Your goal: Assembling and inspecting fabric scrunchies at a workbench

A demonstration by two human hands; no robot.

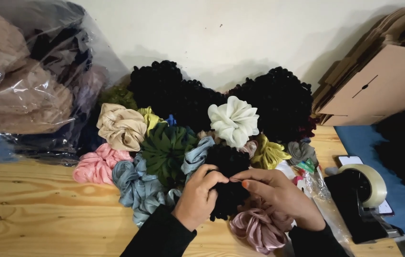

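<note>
You held a black scrunchie [228, 195] between both hands above the front edge of the wooden table [35, 209], just in front of the heap of scrunchies. Your left hand [197, 195] was closed around its left side, fingers curled well into the fabric. Your right hand [278, 192] pinched its upper edge between thumb and forefinger, the remaining fingers loosely spread over a pink satin scrunchie [259, 228] lying beneath.

Judged from its gathered, ruffled look, the piece was very light, soft and easily crushed, with no stiffness to resist a grip. It appeared matte rather than slippery, unlike the satin ones nearby. The best hold looked to be on the bunched ring itself, not on a loose frill, which would stretch or slip free.

Adjacent items noted: a white scrunchie [233, 121], a dark green scrunchie [164, 150], a grey-blue scrunchie [136, 185], and a tape dispenser [362, 200] well to the right.
</note>
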